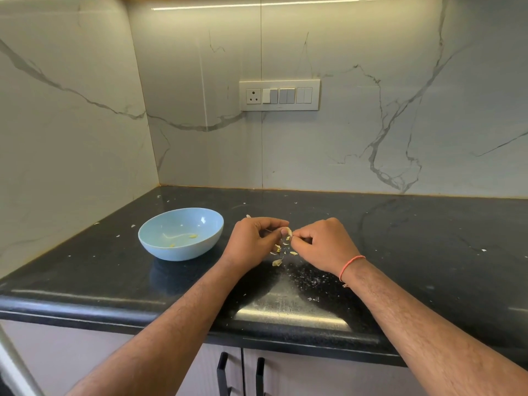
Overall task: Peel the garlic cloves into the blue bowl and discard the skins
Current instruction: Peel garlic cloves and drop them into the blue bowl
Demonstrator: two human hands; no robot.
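Note:
Over the black counter, my left hand (254,241) and my right hand (323,244) meet at a small pale garlic clove (289,231). Both pinch it between thumb and fingertips. Below the hands, several loose garlic skins (278,254) lie scattered on the counter. To the left of my left hand stands the blue bowl (160,247), holding a few small yellowish bits (193,236).
The black counter (414,252) meets marble walls behind and on the left, forming a corner. Small white flakes dot its surface. A switch panel (279,95) is on the back wall. Cabinet doors with black handles (223,372) sit below the front edge.

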